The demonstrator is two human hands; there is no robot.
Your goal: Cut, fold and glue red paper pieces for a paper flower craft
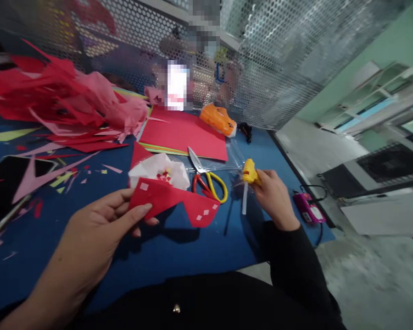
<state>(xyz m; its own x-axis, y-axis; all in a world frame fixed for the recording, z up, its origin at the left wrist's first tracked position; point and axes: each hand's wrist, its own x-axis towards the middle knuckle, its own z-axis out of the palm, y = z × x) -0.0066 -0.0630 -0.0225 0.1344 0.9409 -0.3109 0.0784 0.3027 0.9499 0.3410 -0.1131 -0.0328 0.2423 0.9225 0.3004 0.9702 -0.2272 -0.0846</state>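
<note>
Between thumb and fingers, my left hand [113, 215] pinches a cut piece of red paper [165, 198] dotted with small pale pink squares. My right hand [273, 195] is wrapped around a yellow hot glue gun [250, 172], with a clear glue stick [244, 199] jutting from it toward me. Behind the red piece sits a crumpled white wrapper [147, 168] with tiny red and yellowish bits in it. Scissors [206, 176] with red and yellow handles lie slightly spread on the table between my hands.
A stack of coloured paper [186, 130], red on top, lies farther back beside an orange packet [218, 119]. Red and pink scraps [72, 91] heap up at the left, near a dark phone [7, 183]. A purple box [309, 206] with a cable is by the right table edge. Perforated metal [278, 59] stands behind.
</note>
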